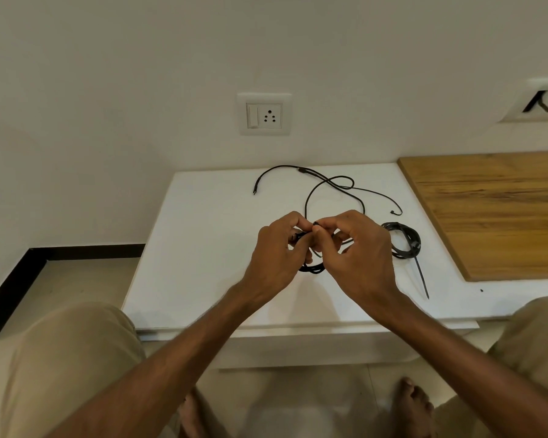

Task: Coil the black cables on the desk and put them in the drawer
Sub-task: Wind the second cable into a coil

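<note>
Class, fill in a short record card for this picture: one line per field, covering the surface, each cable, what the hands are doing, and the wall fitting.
surface: white desk, with a wooden board on its right side
cable in work: black cable, partly coiled, loops hanging below the hands
left hand: closed on the cable in work
right hand: pinching the same cable
loose cable: uncoiled, lying at the back of the desk
coiled cable: bundled, resting right of the hands
wall fitting: socket with switch
drawer: not visible

No readable text, label, brand or number appears on the wall socket [264, 114], cables or desk.
</note>
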`<state>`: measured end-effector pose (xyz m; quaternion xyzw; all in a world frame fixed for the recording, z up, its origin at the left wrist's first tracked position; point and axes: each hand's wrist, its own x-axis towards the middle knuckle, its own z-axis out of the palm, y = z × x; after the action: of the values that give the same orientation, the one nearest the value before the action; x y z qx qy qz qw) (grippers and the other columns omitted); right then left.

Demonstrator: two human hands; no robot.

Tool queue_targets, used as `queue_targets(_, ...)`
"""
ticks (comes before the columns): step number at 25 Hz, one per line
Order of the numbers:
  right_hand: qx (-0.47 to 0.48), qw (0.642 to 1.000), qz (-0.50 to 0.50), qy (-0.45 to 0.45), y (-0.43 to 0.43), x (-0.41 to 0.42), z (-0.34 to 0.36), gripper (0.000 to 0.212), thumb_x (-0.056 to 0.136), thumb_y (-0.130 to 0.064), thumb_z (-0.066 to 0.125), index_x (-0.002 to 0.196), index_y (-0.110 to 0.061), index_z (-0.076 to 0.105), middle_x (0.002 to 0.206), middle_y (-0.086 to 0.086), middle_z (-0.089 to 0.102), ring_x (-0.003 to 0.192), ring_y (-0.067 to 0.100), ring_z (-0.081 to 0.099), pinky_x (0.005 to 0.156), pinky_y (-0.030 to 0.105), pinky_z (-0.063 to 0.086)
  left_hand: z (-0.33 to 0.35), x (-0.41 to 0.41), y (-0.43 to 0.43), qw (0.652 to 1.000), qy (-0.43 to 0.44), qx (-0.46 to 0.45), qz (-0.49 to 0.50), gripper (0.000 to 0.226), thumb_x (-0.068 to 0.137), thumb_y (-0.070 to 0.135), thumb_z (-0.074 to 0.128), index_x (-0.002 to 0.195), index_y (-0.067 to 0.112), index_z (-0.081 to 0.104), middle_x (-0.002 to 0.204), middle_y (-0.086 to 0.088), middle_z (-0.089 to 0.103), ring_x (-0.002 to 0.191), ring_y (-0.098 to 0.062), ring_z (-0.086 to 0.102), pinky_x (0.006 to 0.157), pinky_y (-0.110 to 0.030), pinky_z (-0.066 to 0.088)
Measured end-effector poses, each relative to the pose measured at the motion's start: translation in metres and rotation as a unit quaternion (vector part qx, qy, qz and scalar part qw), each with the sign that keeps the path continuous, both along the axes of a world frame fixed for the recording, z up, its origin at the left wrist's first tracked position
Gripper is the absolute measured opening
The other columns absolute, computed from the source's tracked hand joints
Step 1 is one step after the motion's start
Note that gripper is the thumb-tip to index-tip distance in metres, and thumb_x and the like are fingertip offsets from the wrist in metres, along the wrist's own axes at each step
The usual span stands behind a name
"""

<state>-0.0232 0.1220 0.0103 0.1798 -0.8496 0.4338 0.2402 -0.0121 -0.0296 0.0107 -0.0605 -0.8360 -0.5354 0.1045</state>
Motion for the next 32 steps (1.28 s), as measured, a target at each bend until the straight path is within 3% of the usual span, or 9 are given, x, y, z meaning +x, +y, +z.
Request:
queue_targets(4,-0.031,0.999,0.010,-0.009,-0.0012,0.0026,-0.0011,0.010,0.088,-0.014,0.077,0.096,-0.020,0.079,0.084,-0.004,0.073,0.071,0.012,0.068,0.061,0.038,0.058,0.0003,-0.0016,-0.0017,1.000,0.014,0.007,0.020,0.010,0.099,0.012,0.063,0.088,0.013,0.064,0.071,0.005,0.070,0.057,-0.010,0.068,0.060,-0.020,0.056)
queue_targets(12,-0.077,0.997,0.015,-0.007,-0.0049,0.0056,0.0031,0.016,0.086,-0.009,0.078,0.100,-0.016,0.079,0.081,0.000,0.075,0.072,0.012,0.070,0.056,0.028,0.060,0.0004,-0.0029,-0.0027,0.999,0.014,0.024,0.024,0.015,0.098,0.009,0.063,0.085,0.015,0.063,0.072,0.004,0.071,0.059,-0.011,0.067,0.059,-0.015,0.052)
queue_targets(16,-0.079,0.997,0.024,-0.007,-0.0044,0.0053,0.0018,0.017,0.086,-0.006,0.078,0.101,-0.014,0.080,0.083,0.001,0.077,0.074,0.014,0.073,0.060,0.027,0.061,0.0005,-0.0029,-0.0024,0.999,0.019,0.018,0.021,0.019,0.098,0.011,0.064,0.083,0.022,0.061,0.070,0.006,0.068,0.058,-0.013,0.067,0.059,-0.018,0.054)
queue_targets(23,-0.067,0.997,0.025,-0.012,-0.0027,0.0031,-0.0001,0.020,0.086,-0.007,0.078,0.102,-0.018,0.080,0.085,0.000,0.077,0.074,0.013,0.073,0.063,0.024,0.062,-0.0014,-0.0030,-0.0010,1.000,0.024,0.011,0.014,0.015,0.098,0.007,0.061,0.085,0.014,0.062,0.070,0.005,0.065,0.057,-0.011,0.065,0.059,-0.023,0.057)
queue_targets(32,-0.099,0.995,0.022,-0.023,-0.0026,0.0028,0.0016,0.017,0.086,-0.009,0.079,0.103,-0.012,0.079,0.093,0.001,0.076,0.076,0.010,0.074,0.063,0.017,0.060,0.0017,-0.0016,-0.0013,1.000,0.013,0.010,0.009,0.018,0.098,0.009,0.062,0.084,0.019,0.061,0.069,0.009,0.065,0.057,-0.008,0.065,0.057,-0.017,0.052)
